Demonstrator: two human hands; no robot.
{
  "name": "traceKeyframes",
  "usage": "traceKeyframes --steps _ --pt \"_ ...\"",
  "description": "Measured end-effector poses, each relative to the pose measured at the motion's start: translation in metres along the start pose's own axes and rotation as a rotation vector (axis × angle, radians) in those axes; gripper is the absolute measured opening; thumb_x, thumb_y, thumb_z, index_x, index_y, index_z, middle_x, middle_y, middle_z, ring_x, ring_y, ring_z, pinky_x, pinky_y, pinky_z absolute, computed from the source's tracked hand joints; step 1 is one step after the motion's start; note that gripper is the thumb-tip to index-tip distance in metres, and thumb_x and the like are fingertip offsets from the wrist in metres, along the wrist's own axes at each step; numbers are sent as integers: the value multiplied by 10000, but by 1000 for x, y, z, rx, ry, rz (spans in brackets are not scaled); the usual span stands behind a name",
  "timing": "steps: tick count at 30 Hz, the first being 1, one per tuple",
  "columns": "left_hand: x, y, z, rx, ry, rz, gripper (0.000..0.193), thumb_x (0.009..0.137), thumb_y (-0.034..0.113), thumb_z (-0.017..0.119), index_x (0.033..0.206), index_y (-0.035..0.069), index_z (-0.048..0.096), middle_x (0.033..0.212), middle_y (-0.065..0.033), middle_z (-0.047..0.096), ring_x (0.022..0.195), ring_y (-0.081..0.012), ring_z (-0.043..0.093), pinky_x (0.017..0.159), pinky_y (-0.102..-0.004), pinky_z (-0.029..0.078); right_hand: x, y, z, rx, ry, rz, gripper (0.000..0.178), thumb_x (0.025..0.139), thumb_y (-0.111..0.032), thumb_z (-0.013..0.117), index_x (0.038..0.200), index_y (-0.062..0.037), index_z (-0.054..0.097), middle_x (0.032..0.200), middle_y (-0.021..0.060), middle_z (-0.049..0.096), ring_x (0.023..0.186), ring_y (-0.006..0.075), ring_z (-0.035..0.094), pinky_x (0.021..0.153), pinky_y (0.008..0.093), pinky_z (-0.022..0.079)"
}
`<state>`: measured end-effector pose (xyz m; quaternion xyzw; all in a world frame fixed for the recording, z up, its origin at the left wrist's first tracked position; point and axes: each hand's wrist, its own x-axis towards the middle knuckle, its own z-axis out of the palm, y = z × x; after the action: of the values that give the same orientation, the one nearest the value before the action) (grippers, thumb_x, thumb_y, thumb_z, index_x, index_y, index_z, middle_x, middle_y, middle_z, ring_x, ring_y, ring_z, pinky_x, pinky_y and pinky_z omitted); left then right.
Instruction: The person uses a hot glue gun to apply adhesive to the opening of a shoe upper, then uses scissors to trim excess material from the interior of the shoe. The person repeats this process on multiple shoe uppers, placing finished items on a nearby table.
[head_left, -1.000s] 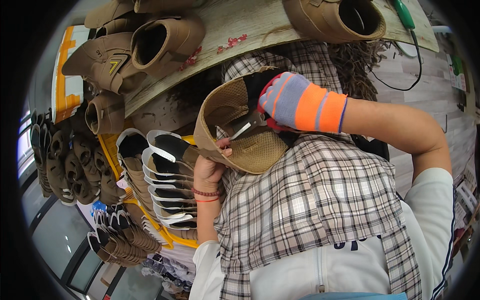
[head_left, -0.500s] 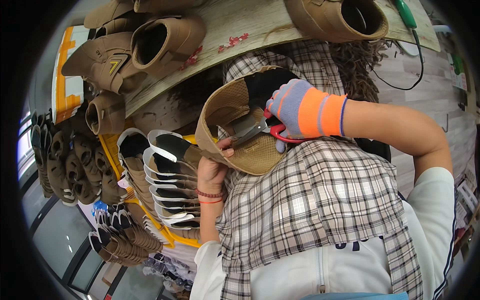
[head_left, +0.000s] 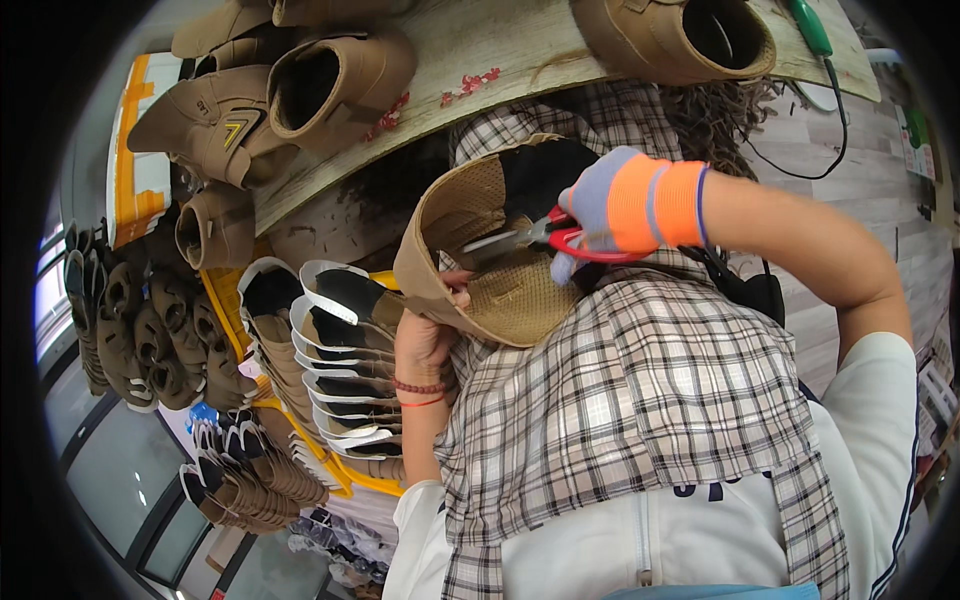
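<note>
A tan shoe upper (head_left: 420,255) with mesh and black lining rests over my lap, its inside facing up. My bare left hand (head_left: 428,330) pinches its lower left edge, the thumb on the inner side. In a grey and orange glove, my right hand (head_left: 615,205) is closed round the red handles of a pair of scissors (head_left: 570,238). Their metal blades reach left inside the upper, toward my left thumb; motion blurs them, so I cannot tell whether they touch the lining.
Several tan shoe uppers (head_left: 335,85) lie on the worn table (head_left: 480,50) ahead. To my left a yellow crate (head_left: 225,310) holds a row of stacked uppers (head_left: 345,345) with white edges. A green-handled tool (head_left: 808,28) with a black cord lies at the table's right end.
My right hand and the scissors have moved a little up and to the right, drawing the blades back from my left thumb. My left hand keeps its pinch on the upper.
</note>
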<state>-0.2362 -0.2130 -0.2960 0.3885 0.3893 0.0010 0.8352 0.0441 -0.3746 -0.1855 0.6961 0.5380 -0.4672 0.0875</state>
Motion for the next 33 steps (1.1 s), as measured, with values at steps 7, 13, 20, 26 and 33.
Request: traceKeyframes --steps 7,13,20,26,33 --pt "33 0 10 -373 -165 413 315 957 156 520 1240 19 546 1134 -112 608 949 -204 625 849 -318 530 33 45 4 700 -298 -98 758 771 -748 568 820 2 666 650 56 588 599 178 606 555 319 505" --pt "51 1 10 -364 -39 352 393 920 149 596 1289 34 531 1290 -107 563 1191 -255 518 1048 -410 393 49 33 -14 578 -500 -167 508 858 -481 544 838 12 666 627 74 569 565 200 612 503 309 518" --pt "52 10 15 -364 -39 319 415 889 97 633 1287 37 534 1292 -98 564 1202 -250 508 1052 -403 387 50 22 -17 554 -453 -126 572 881 -530 508 839 19 663 629 87 560 510 205 573 502 328 527" --pt "58 3 -1 -389 9 299 328 910 121 612 1222 31 564 1135 -66 639 1029 -184 590 954 -337 460 35 25 -21 532 -471 -116 638 897 -562 473 855 43 671 647 95 573 516 202 582 518 335 543" --pt "54 -1 -9 -370 5 318 333 950 173 543 1242 13 550 1142 -91 640 1059 -196 586 978 -339 449 48 24 -17 538 -472 -175 516 908 -438 471 857 27 687 677 104 608 541 212 623 508 330 546"
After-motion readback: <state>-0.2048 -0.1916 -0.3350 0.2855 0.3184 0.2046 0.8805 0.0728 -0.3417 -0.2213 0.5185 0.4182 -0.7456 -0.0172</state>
